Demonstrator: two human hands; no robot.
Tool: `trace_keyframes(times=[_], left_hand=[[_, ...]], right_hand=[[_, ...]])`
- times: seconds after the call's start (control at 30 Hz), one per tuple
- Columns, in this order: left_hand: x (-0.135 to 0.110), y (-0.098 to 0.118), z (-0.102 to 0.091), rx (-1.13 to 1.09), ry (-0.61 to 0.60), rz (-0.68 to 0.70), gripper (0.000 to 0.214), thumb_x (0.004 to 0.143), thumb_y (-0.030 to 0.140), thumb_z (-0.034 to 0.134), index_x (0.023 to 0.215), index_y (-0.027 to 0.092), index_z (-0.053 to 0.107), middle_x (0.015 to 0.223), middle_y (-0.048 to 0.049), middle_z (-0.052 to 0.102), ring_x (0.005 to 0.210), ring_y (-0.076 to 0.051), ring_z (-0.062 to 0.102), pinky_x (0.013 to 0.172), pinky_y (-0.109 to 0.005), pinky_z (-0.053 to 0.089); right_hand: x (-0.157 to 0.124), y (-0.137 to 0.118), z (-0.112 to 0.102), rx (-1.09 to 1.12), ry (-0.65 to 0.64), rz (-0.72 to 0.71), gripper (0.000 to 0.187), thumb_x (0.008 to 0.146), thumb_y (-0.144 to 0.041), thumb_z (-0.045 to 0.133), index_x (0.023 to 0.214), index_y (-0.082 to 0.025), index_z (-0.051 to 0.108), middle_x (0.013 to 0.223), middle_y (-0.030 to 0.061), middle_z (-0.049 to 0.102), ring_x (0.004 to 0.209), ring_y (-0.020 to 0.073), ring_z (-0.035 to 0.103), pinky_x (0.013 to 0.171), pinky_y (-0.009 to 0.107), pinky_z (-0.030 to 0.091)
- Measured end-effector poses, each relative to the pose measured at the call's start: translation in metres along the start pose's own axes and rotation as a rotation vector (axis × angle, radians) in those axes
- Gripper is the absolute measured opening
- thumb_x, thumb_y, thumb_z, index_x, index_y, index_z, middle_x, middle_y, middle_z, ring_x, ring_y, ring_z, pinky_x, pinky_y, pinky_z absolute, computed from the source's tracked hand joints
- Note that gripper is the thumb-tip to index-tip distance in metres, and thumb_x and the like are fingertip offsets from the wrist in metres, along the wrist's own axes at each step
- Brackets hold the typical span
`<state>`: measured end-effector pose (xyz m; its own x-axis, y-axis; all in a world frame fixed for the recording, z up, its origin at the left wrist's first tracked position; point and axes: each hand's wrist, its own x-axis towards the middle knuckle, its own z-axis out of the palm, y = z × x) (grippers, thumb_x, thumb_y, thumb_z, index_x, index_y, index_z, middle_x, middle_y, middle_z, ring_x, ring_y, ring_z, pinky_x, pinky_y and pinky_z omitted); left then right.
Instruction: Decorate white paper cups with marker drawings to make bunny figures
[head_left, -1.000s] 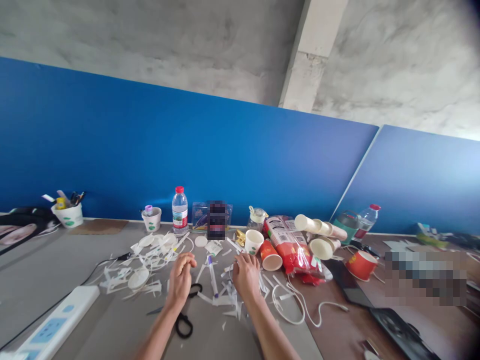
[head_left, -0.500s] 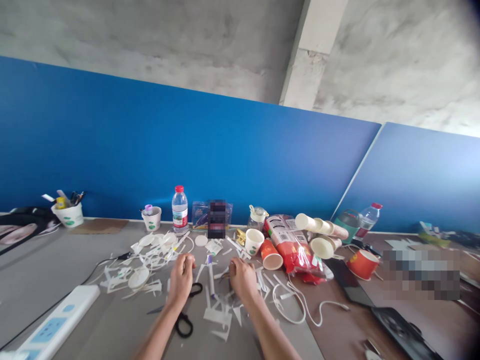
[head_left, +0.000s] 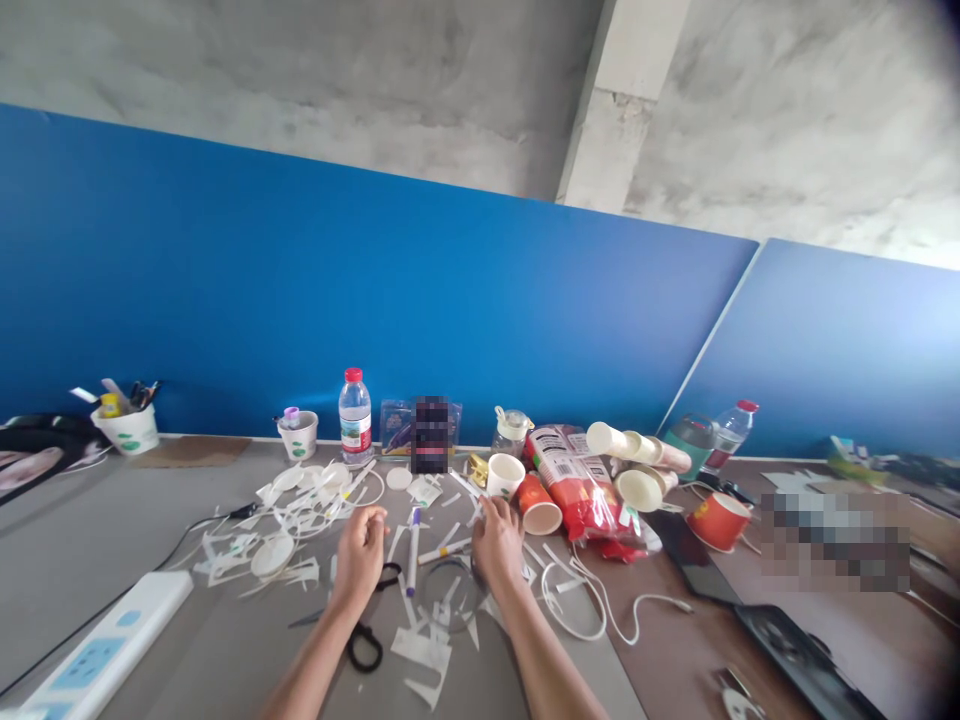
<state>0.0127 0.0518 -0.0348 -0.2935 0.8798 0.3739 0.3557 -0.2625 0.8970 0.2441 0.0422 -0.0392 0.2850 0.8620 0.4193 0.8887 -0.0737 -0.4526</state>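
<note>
My left hand (head_left: 361,556) hovers over the grey desk (head_left: 112,540) with its fingers curled in; what it holds is hidden. My right hand (head_left: 496,543) is just right of it, fingers bent down onto white paper scraps (head_left: 427,655). A thin curved strip (head_left: 445,592) loops on the desk between the two hands and reaches the right hand. Between the hands lies a purple-capped marker (head_left: 412,545). Black-handled scissors (head_left: 366,643) rest under my left wrist.
Cut paper cups and strips (head_left: 300,510) litter the left. A water bottle (head_left: 355,418), white cup (head_left: 505,474), red cups (head_left: 540,505), a red snack bag (head_left: 589,495), a white cable (head_left: 600,610), a power strip (head_left: 97,650) and a blue partition (head_left: 375,300) surround the spot.
Both hands have shifted slightly; the right hand moved back toward the cups. The scraps between them were pushed toward me, and the curved strip now shows on the desk.
</note>
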Motion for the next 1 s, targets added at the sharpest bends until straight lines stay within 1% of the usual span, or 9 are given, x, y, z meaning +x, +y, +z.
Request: trace_keyframes(times=[0.03,0.1,0.27,0.43,0.53,0.67,0.77,0.9,1.0], left_hand=[[0.0,-0.001,0.0,0.001,-0.001,-0.002,0.034,0.085,0.058,0.051,0.083,0.027,0.064,0.081,-0.008,0.078,0.069,-0.028,0.078,0.065,-0.039,0.059],[0.0,-0.003,0.0,0.003,-0.003,-0.004,0.029,0.084,0.053,0.052,0.083,0.027,0.064,0.082,-0.0079,0.079,0.069,-0.028,0.078,0.065,-0.039,0.059],[0.001,-0.005,0.0,0.008,-0.016,-0.004,0.024,0.083,0.046,0.051,0.083,0.027,0.065,0.082,-0.0072,0.079,0.068,-0.027,0.077,0.066,-0.04,0.06],[0.002,-0.004,-0.001,0.009,-0.026,0.001,0.022,0.081,0.044,0.052,0.081,0.027,0.065,0.079,-0.0063,0.078,0.067,-0.027,0.076,0.066,-0.039,0.059],[0.002,-0.003,-0.001,0.011,-0.027,0.005,0.021,0.08,0.044,0.052,0.08,0.027,0.065,0.076,-0.0054,0.077,0.065,-0.027,0.076,0.067,-0.04,0.06],[0.002,-0.003,-0.001,0.014,-0.021,0.014,0.02,0.079,0.043,0.052,0.08,0.028,0.065,0.075,-0.0046,0.077,0.066,-0.027,0.076,0.068,-0.039,0.059],[0.002,-0.001,-0.002,0.012,-0.019,0.015,0.019,0.079,0.042,0.052,0.079,0.028,0.065,0.072,-0.0037,0.076,0.067,-0.027,0.075,0.068,-0.039,0.058],[0.003,0.001,-0.003,0.005,-0.021,0.005,0.019,0.078,0.042,0.052,0.079,0.028,0.065,0.068,-0.0033,0.075,0.066,-0.027,0.074,0.068,-0.039,0.057],[0.003,0.004,-0.003,0.004,-0.021,-0.015,0.02,0.078,0.043,0.051,0.079,0.028,0.065,0.067,-0.0031,0.074,0.067,-0.027,0.074,0.068,-0.04,0.057]], right_hand=[[0.0,-0.001,0.001,0.002,-0.007,0.01,0.047,0.09,-0.007,0.058,0.132,-0.021,0.076,0.138,0.0141,0.075,0.13,0.0341,0.067,0.113,0.045,0.045],[0.0,-0.001,0.001,0.021,-0.036,0.017,0.046,0.089,-0.007,0.06,0.129,-0.021,0.078,0.137,0.0144,0.075,0.131,0.0341,0.066,0.114,0.045,0.044],[0.001,0.001,0.002,0.083,-0.061,-0.009,0.031,0.088,-0.007,0.06,0.1,-0.021,0.085,0.113,0.0128,0.084,0.112,0.0314,0.074,0.104,0.041,0.049],[0.003,0.0,0.005,0.198,-0.021,-0.058,0.031,0.086,-0.005,0.058,0.078,-0.023,0.082,0.094,0.0109,0.084,0.098,0.0285,0.075,0.095,0.039,0.051],[0.005,-0.002,0.008,0.299,0.035,-0.099,0.03,0.085,-0.007,0.057,0.077,-0.024,0.08,0.09,0.0088,0.084,0.093,0.0265,0.075,0.092,0.037,0.053],[0.01,0.002,0.007,0.445,0.167,-0.104,0.031,0.09,-0.015,0.05,0.085,-0.022,0.079,0.092,0.0105,0.083,0.091,0.0259,0.076,0.089,0.038,0.057],[0.013,0.006,0.001,0.547,0.272,-0.095,0.033,0.096,-0.024,0.045,0.09,-0.02,0.077,0.092,0.0104,0.082,0.087,0.0249,0.076,0.083,0.036,0.059],[0.014,0.004,-0.007,0.643,0.363,-0.124,0.029,0.099,-0.029,0.049,0.09,-0.02,0.074,0.08,0.0055,0.078,0.07,0.0207,0.072,0.066,0.03,0.056],[0.007,-0.008,-0.017,0.675,0.389,-0.212,0.027,0.098,-0.026,0.05,0.088,-0.02,0.074,0.077,0.0047,0.075,0.069,0.0206,0.07,0.067,0.031,0.056]])
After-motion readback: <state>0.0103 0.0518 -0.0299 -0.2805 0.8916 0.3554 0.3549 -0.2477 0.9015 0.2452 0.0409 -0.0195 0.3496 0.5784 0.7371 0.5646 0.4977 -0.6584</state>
